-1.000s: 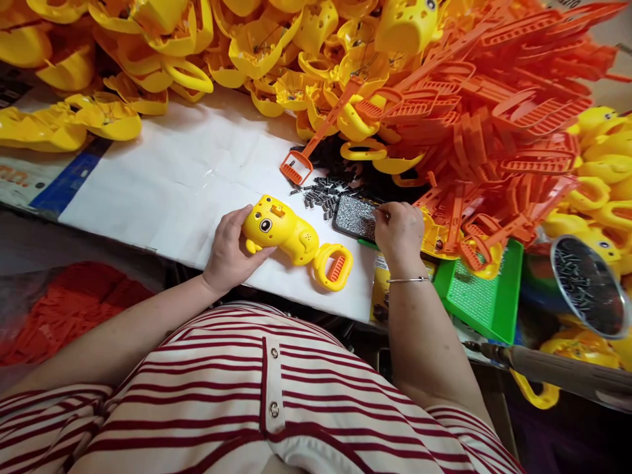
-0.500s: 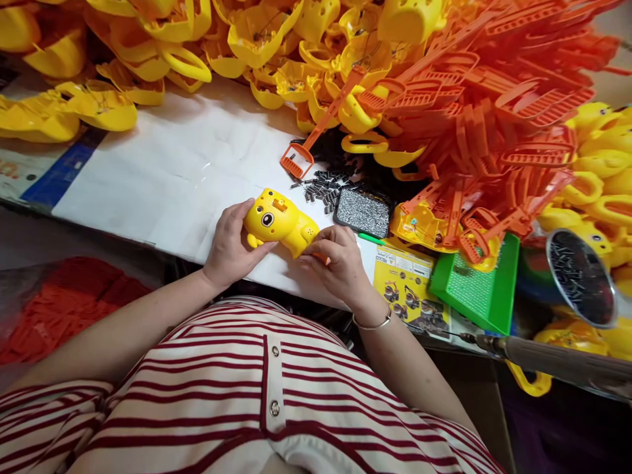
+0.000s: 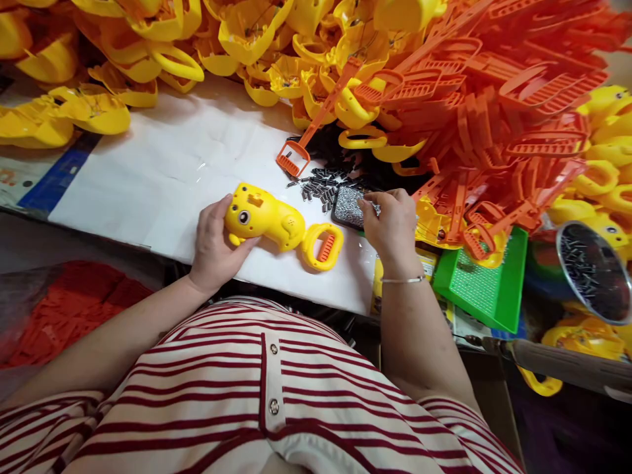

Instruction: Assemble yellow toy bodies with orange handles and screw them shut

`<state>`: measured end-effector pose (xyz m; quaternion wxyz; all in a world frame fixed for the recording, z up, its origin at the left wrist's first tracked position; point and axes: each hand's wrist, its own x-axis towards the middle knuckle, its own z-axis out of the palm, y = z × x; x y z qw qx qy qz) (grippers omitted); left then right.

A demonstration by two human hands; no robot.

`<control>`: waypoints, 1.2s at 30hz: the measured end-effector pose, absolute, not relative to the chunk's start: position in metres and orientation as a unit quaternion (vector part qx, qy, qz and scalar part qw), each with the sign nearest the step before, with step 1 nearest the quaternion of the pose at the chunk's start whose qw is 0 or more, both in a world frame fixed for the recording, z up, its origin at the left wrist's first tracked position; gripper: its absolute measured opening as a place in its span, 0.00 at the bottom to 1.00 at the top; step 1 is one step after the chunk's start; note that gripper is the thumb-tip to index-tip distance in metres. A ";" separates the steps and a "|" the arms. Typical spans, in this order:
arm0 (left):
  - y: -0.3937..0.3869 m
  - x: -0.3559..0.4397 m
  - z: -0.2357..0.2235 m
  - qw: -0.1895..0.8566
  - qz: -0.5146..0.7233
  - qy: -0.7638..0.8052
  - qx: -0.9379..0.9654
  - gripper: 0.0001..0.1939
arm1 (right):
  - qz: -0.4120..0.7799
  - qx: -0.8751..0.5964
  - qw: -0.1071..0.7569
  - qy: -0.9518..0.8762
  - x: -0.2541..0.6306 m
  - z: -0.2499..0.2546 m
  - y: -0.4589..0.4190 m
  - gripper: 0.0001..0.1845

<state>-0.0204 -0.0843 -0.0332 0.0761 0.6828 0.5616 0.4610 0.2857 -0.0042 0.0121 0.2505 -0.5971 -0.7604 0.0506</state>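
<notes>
On white paper, left hand (image 3: 213, 245) grips yellow toy (image 3: 264, 220); right hand (image 3: 392, 224) pinches at screw tray (image 3: 348, 205).

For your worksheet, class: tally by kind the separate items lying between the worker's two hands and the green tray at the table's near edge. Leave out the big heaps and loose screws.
Assembled yellow toy: 1
Dark screw tray: 1
Green tray: 1
Total: 3

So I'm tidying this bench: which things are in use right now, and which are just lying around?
In use:
left hand holding the yellow toy
right hand at the screw tray
loose screws

Lying about:
green tray
orange parts pile
yellow shells
metal bowl
</notes>
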 end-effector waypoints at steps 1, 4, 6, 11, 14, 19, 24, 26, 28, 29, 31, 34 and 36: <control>-0.085 -0.024 -0.032 0.073 0.455 0.570 0.680 0.43 | 0.036 -0.625 0.240 -0.742 0.295 0.010 0.006 0.09; -0.087 -0.031 -0.029 0.060 0.445 0.585 0.676 0.43 | 0.012 -0.667 0.203 -0.717 0.309 0.001 0.023 0.06; -0.087 -0.032 -0.028 0.050 0.443 0.583 0.679 0.42 | 0.012 -0.673 0.187 -0.716 0.309 -0.001 0.025 0.07; -0.085 -0.028 -0.027 0.036 0.446 0.561 0.697 0.43 | 0.015 -0.689 0.186 -0.700 0.303 0.002 0.016 0.07; -0.085 -0.028 -0.027 0.039 0.448 0.555 0.700 0.44 | 0.014 -0.696 0.188 -0.693 0.303 0.004 0.012 0.09; -0.086 -0.030 -0.027 0.031 0.438 0.553 0.708 0.45 | 0.034 -0.689 0.272 -0.671 0.302 0.003 0.011 0.07; -0.086 -0.028 -0.026 0.028 0.438 0.555 0.707 0.43 | 0.342 -0.626 0.401 -0.575 0.283 0.009 -0.008 0.06; -0.086 -0.028 -0.026 0.028 0.439 0.552 0.709 0.43 | 0.447 -0.588 0.390 -0.551 0.273 0.013 -0.018 0.09; -0.086 -0.028 -0.027 0.036 0.439 0.556 0.705 0.43 | 0.480 -0.573 0.363 -0.556 0.266 0.016 -0.024 0.10; -0.086 -0.028 -0.027 0.043 0.439 0.560 0.701 0.43 | 0.475 -0.572 0.352 -0.568 0.263 0.017 -0.026 0.10; -0.086 -0.028 -0.027 0.053 0.437 0.567 0.696 0.43 | 0.432 -0.573 0.342 -0.607 0.261 0.017 -0.028 0.08; -0.086 -0.028 -0.027 0.050 0.437 0.563 0.699 0.43 | 0.290 -0.563 0.312 -0.708 0.260 0.018 -0.034 0.06; -0.086 -0.028 -0.026 0.040 0.436 0.558 0.705 0.43 | 0.184 -0.531 0.261 -0.785 0.259 0.019 -0.041 0.09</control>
